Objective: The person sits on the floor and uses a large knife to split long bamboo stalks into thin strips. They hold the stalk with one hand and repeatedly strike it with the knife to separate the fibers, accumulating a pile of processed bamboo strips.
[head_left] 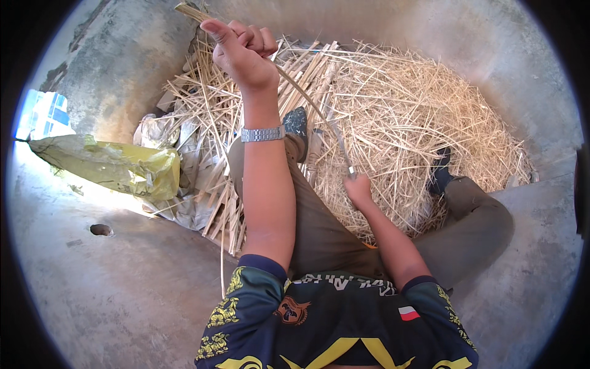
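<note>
My left hand (247,60), a metal watch on its wrist, is raised at the far left with its fingers closed around a long thin bamboo strip (302,93). One end of the strip sticks out past the thumb. From the fist it bends down toward my right hand (358,190), which is closed on a knife in front of my lap. The narrow grey blade (342,147) points away from me and lies along the strip's lower part. Where exactly blade and strip touch is too fine to tell. The knife's handle is mostly hidden in the fist.
Pale shavings (418,117) are heaped between and beyond my legs. Split bamboo strips (212,101) lie to the left, beside a yellow-green plastic sack (117,166). A curved concrete wall (393,21) rises behind. The concrete surface at left has a small hole (101,230).
</note>
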The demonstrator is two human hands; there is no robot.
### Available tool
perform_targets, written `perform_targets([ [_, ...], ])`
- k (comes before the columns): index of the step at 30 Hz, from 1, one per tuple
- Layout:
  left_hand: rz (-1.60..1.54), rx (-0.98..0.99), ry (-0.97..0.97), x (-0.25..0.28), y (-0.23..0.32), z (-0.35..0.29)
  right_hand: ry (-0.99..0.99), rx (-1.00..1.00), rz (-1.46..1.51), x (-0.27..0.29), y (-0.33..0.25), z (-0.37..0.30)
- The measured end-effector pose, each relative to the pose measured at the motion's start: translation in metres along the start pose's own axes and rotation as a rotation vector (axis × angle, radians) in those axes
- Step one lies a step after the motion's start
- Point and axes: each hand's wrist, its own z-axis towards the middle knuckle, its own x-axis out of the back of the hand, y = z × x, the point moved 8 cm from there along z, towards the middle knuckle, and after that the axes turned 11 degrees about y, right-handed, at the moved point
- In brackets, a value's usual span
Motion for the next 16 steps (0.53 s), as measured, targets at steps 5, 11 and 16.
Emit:
perform_targets([
  [5, -0.007, -0.028, 0.039, 0.004, -0.002, 0.008, 0.090, -0.407, 0.093, 0.013, 0.044, 0.003],
  [11, 0.043, 0.032, 0.069, 0.009, -0.005, 0.009, 0.140, -0.262, 0.529, 0.026, -0.019, 0.010],
  [16, 0.057, 0.080, 0.095, 0.005, -0.005, 0.007, 0.130, -0.253, 0.564, -0.007, 0.006, 0.000],
])
